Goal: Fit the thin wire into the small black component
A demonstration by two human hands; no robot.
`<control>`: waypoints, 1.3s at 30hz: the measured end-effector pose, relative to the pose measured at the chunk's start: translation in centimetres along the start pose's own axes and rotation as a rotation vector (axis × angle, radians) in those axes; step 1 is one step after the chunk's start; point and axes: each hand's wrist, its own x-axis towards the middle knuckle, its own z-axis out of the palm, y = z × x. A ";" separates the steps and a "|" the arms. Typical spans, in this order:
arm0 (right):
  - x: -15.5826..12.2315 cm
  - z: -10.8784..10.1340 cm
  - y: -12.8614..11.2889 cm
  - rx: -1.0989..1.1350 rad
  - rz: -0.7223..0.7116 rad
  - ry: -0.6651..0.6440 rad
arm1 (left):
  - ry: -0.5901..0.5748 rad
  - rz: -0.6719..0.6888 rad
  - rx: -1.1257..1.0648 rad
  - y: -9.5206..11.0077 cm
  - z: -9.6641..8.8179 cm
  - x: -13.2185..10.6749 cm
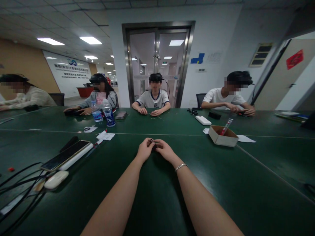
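Both my hands meet over the green table point(157, 183), straight ahead of me. Between their fingertips is a small dark object point(154, 147), mostly covered by the fingers and too small to name. My left hand point(144, 150) is closed, thumb and fingers pinched on its left side. My right hand point(166, 151), with a silver bracelet at the wrist, is closed against the same object from the right.
A phone point(66, 155) lies on a white power strip with black cables at left. Beyond it stand two water bottles point(108, 113). An open cardboard box point(222, 139) holding a tube sits at right, near a white power bank point(203, 120). Several people point(154, 98) sit across the table.
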 end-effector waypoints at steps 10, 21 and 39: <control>-0.4 -0.7 0.7 -0.574 -0.138 0.192 | -0.033 0.009 0.140 0.4 0.6 -0.3; -0.6 -0.5 0.3 -0.697 -0.209 0.250 | -0.033 0.096 0.257 0.7 0.4 -0.7; 0.1 -1.6 1.0 -0.464 -0.072 0.251 | -0.080 -0.043 0.160 1.2 0.0 -0.5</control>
